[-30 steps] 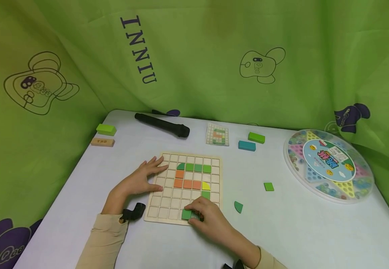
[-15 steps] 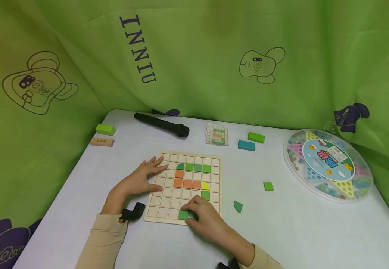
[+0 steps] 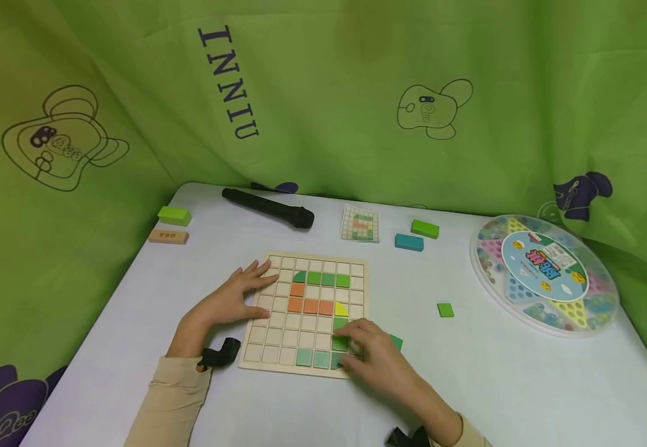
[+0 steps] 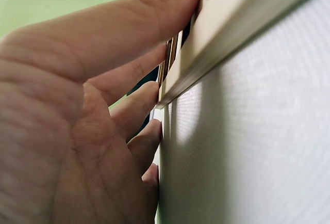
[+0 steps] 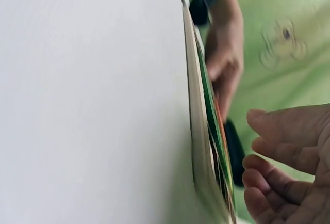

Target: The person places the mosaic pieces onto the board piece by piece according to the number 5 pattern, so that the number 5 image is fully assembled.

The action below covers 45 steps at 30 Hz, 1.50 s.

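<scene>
A wooden grid board (image 3: 292, 337) lies on the table, bearing green tiles (image 3: 315, 278), orange tiles (image 3: 310, 307) and a yellow quarter-round tile (image 3: 341, 308). My left hand (image 3: 228, 301) rests on its left edge with the fingers spread; the left wrist view shows the thumb (image 4: 129, 22) against the board's side. Over the lower right corner hovers my right hand (image 3: 385, 360), fingertips close above the green tiles at the right end of the bottom row. In the right wrist view its thumb and fingers (image 5: 273, 126) stand apart with nothing between them. A dark green tile (image 3: 396, 341) is partly hidden behind this hand.
Right of the board lies a loose green square tile (image 3: 445, 310). Behind it are a pattern card (image 3: 360, 223), a black microphone (image 3: 267, 208), a blue block (image 3: 410, 242) and a green block (image 3: 425, 228). A round marble game box (image 3: 545, 276) sits at the right.
The bottom-row green tiles have slid slightly left. My right hand has then drawn back to the right, uncovering them. My left hand has stayed in place.
</scene>
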Each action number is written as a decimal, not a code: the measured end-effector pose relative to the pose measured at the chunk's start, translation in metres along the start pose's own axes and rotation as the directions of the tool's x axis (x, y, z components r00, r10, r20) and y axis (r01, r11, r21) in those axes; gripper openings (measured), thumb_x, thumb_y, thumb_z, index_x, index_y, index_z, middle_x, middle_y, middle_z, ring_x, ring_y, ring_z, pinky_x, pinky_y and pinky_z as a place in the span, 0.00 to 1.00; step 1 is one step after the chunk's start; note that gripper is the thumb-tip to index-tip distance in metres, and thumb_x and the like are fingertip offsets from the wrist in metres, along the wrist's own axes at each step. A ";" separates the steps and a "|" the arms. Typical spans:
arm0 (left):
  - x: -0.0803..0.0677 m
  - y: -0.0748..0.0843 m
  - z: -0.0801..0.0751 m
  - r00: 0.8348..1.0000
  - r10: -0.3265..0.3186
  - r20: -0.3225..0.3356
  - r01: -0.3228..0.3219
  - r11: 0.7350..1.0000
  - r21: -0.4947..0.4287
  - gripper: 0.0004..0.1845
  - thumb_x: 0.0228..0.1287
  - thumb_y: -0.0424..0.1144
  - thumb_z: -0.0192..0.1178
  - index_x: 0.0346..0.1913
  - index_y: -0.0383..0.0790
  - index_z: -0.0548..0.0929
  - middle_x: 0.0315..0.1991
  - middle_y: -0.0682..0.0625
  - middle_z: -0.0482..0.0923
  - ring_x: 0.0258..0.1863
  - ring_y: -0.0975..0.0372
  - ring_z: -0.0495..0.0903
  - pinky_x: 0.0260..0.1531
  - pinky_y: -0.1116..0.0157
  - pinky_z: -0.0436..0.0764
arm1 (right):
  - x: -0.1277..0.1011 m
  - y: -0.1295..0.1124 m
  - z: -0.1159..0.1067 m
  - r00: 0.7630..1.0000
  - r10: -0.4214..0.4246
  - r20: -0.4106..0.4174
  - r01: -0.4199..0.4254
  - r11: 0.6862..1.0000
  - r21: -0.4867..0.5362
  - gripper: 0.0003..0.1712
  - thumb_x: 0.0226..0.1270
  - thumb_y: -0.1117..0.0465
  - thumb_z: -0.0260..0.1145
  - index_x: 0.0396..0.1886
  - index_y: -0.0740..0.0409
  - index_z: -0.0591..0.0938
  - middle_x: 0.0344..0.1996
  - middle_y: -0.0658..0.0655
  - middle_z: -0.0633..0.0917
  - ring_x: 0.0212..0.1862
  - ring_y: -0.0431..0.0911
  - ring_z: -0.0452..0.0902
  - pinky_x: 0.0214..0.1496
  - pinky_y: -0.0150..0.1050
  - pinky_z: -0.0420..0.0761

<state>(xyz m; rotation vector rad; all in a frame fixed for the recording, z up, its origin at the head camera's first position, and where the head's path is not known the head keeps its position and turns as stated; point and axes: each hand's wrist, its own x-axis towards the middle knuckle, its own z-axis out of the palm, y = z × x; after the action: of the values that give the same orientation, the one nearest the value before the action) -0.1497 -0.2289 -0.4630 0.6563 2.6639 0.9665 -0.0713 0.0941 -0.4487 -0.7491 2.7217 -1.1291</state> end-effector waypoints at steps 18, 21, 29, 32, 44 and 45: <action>0.000 0.000 0.000 1.000 -0.010 0.000 0.010 1.000 0.002 0.43 0.49 0.47 0.72 0.68 0.42 0.67 0.75 0.41 0.49 0.75 0.44 0.41 0.71 0.41 0.39 | -0.040 0.061 -0.041 0.970 0.200 -0.137 -0.214 0.972 -0.098 0.19 0.49 0.62 0.76 0.43 0.50 0.84 0.40 0.44 0.79 0.45 0.39 0.76 0.48 0.36 0.80; -0.001 0.000 0.000 1.000 -0.001 -0.003 0.001 1.000 -0.001 0.42 0.49 0.48 0.72 0.68 0.41 0.67 0.74 0.39 0.49 0.74 0.42 0.41 0.70 0.40 0.39 | -0.040 0.062 -0.038 0.974 0.158 -0.163 -0.179 0.976 -0.123 0.17 0.48 0.64 0.76 0.40 0.51 0.83 0.39 0.44 0.78 0.42 0.39 0.75 0.44 0.32 0.80; -0.002 0.002 0.001 1.000 0.012 -0.025 -0.012 1.000 -0.003 0.41 0.48 0.46 0.72 0.67 0.39 0.69 0.74 0.38 0.50 0.74 0.41 0.43 0.70 0.39 0.40 | -0.030 0.044 -0.030 0.976 0.047 -0.213 -0.068 0.994 -0.089 0.19 0.48 0.65 0.75 0.42 0.54 0.82 0.39 0.45 0.81 0.40 0.39 0.78 0.41 0.33 0.82; -0.002 0.003 0.001 1.000 0.009 -0.023 -0.009 1.000 -0.012 0.41 0.48 0.45 0.72 0.67 0.39 0.69 0.74 0.39 0.50 0.74 0.41 0.43 0.70 0.40 0.40 | -0.021 0.031 -0.022 0.984 -0.015 -0.180 0.006 0.999 -0.046 0.18 0.49 0.65 0.75 0.42 0.54 0.83 0.39 0.45 0.81 0.40 0.40 0.78 0.41 0.33 0.82; -0.001 0.003 -0.001 1.000 -0.016 0.000 0.016 1.000 0.003 0.42 0.49 0.47 0.72 0.68 0.42 0.68 0.75 0.42 0.49 0.75 0.44 0.42 0.71 0.42 0.39 | 0.013 -0.016 0.025 0.987 -0.157 -0.012 0.157 0.988 -0.003 0.15 0.55 0.60 0.72 0.43 0.53 0.83 0.40 0.45 0.81 0.43 0.37 0.73 0.44 0.30 0.79; -0.001 0.003 -0.001 1.000 -0.018 0.001 0.018 1.000 0.006 0.42 0.49 0.48 0.71 0.68 0.43 0.68 0.75 0.42 0.49 0.75 0.44 0.42 0.71 0.42 0.39 | 0.015 -0.019 0.029 0.988 -0.157 0.005 0.157 0.988 -0.006 0.14 0.55 0.60 0.72 0.43 0.52 0.83 0.40 0.44 0.81 0.43 0.36 0.73 0.44 0.30 0.79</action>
<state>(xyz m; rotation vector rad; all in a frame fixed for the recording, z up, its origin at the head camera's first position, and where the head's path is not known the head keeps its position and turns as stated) -0.1480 -0.2283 -0.4603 0.6329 2.6678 0.9542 -0.0691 0.0571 -0.4549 -0.9806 2.7035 -1.1470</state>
